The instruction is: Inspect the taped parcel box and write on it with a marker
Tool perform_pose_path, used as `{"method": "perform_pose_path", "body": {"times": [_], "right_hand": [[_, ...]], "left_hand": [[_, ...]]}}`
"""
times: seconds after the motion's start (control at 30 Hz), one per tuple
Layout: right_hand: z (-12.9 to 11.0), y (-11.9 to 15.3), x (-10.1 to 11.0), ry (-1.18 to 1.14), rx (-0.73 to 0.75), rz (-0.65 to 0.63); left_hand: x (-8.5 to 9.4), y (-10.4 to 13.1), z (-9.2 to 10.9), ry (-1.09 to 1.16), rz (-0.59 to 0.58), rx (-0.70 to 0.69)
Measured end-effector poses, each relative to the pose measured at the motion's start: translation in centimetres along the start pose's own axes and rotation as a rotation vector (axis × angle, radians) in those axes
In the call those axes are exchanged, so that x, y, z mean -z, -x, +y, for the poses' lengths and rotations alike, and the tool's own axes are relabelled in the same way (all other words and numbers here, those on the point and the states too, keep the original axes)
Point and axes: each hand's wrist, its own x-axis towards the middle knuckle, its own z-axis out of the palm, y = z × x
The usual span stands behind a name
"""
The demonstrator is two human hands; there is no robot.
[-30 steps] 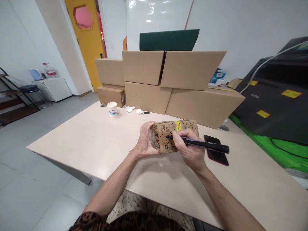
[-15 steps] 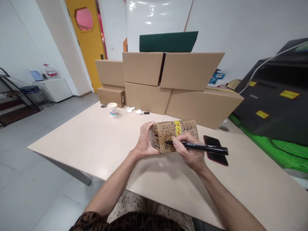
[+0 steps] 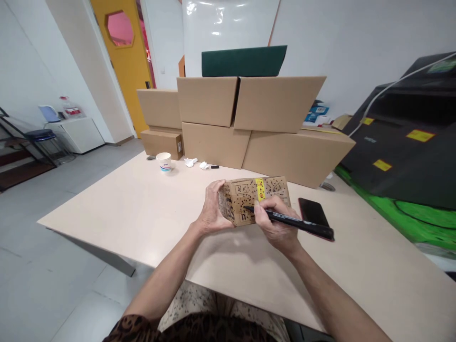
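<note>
A small cardboard box covered with black marks and a yellow strip lies on the beige table. My left hand grips the box's left end. My right hand holds a black marker with its tip touching the box's near side. A dark phone lies flat just right of the box, partly behind the marker.
Large cardboard boxes are stacked along the table's far edge, with a green folder on top. A paper cup, crumpled tissues and a small black cap lie before them. A black machine stands at right.
The marker tip has slid a little across the box's near side and the marker's rear end has dropped. The view has shifted slightly. My left hand keeps its grip.
</note>
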Motion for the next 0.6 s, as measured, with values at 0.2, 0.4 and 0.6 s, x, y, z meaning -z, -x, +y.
{"method": "perform_pose_path", "body": {"times": [0.2,0.4,0.6], "right_hand": [[-0.15,-0.07,-0.14,-0.064,-0.007,0.102],[0.01,0.09,-0.02,-0.009,-0.019,0.058],[0.58,0.53,0.43,-0.060,-0.052,0.114]], "left_hand": [[0.04,-0.07,0.09,0.007,0.007,-0.018],[0.10,-0.02,-0.04,-0.026,-0.011,0.003],[-0.04,0.11,-0.29,-0.041,-0.023,0.030]]}}
